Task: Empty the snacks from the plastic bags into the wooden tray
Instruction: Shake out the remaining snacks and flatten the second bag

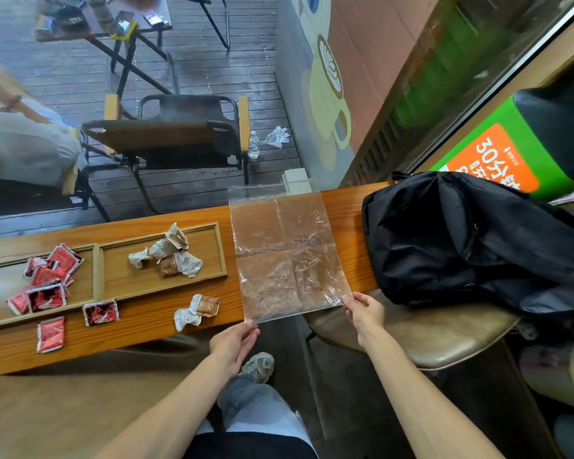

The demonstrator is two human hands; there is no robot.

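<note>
A clear, empty plastic bag lies flat across the wooden table. My left hand pinches its near left corner and my right hand pinches its near right corner. To the left sits a wooden tray with two compartments. Several red snack packets fill the left compartment and white-brown snack packets lie in the right one. Two red packets and one white-brown packet lie on the table in front of the tray.
A black backpack rests on the table's right end, over a brown stool. A folding chair stands beyond the table. A seated person is at the far left. A water bottle stands on the floor.
</note>
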